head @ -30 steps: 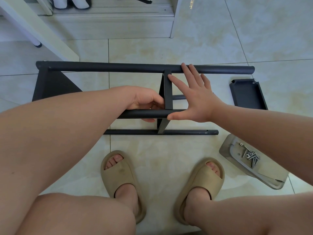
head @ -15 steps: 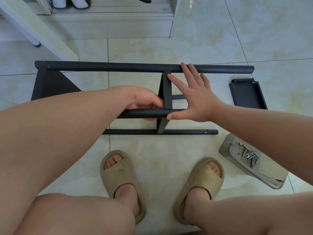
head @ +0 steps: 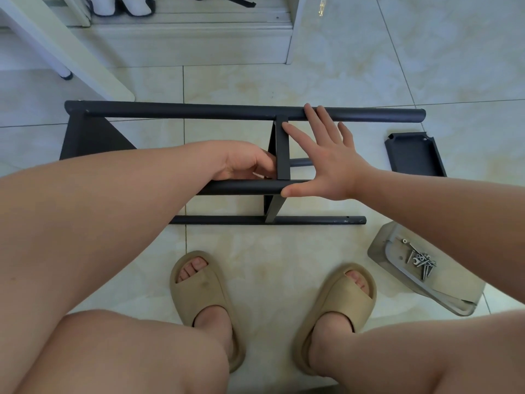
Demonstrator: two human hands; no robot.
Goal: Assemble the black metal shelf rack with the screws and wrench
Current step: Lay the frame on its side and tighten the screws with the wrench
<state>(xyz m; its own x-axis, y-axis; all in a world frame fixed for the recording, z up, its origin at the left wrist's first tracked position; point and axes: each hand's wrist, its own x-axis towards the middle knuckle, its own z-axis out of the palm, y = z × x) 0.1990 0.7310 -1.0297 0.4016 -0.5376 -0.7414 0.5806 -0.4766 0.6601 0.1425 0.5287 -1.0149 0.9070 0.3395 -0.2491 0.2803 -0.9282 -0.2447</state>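
From the head camera, the black metal shelf rack (head: 184,110) lies on its side on the tiled floor (head: 284,81), just ahead of the person's feet in beige sandals (head: 199,282). Its long tubes run left to right and a flat crossbar (head: 282,155) joins them near the middle. The left hand (head: 244,163) sits just above the middle tube (head: 244,186) with its fingers (head: 267,160) curled against the crossbar's left edge; whether they truly grasp it cannot be told. The right hand (head: 332,163) is released and spread flat, its forefinger tip on the crossbar, its longer fingers reaching over the far tube and its thumb lying on the middle tube. To the right, apart from the rack, a loose black shelf panel (head: 414,155) lies on the floor. Nearer the person, the screws (head: 420,260) lie heaped on a grey tray (head: 380,251)
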